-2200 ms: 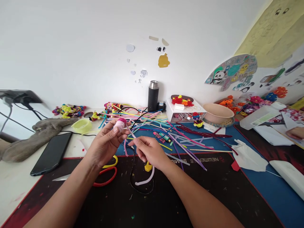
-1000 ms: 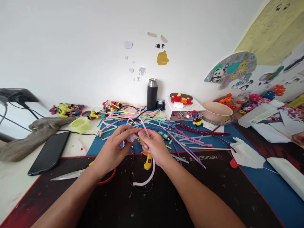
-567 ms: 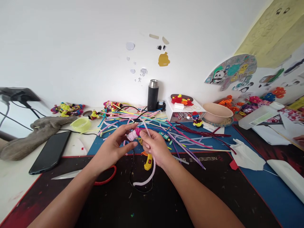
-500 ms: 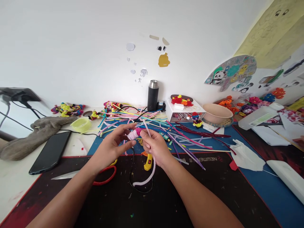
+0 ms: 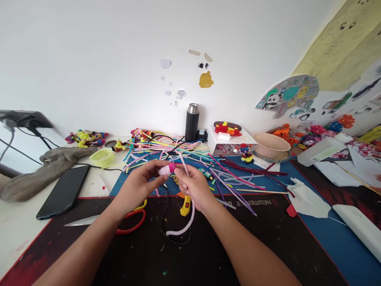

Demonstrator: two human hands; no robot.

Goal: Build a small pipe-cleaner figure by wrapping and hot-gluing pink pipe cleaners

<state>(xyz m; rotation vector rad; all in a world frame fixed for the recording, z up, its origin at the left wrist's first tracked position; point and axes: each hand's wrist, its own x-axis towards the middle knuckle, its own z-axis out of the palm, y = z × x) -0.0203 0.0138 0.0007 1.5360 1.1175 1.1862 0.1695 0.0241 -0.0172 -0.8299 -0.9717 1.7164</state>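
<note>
Over the middle of the desk I hold a small coil of pipe cleaner (image 5: pixel 164 170), pale pink with a magenta end. The fingers of my left hand (image 5: pixel 137 186) are closed on its pale part. My right hand (image 5: pixel 196 186) pinches near the magenta end. A pale lilac pipe cleaner tail (image 5: pixel 190 222) passes by my right hand and curves down to the mat; one end sticks up above the fingers. Just below the hands lies a yellow glue gun (image 5: pixel 185 205), partly hidden. Scissors with a red handle (image 5: pixel 144 222) rest under my left forearm.
Many loose pipe cleaners (image 5: pixel 172 147) spread behind my hands. A black thermos (image 5: pixel 192 125), a white box (image 5: pixel 211 145) and a beige bowl (image 5: pixel 270 143) stand at the back. A phone (image 5: pixel 64 190) and driftwood-like piece (image 5: pixel 35 178) lie left. A white cloth (image 5: pixel 309 198) lies right.
The coil has turned slightly, showing more of its magenta end, and both hands have shifted a little. The camera view has tilted slightly upward.
</note>
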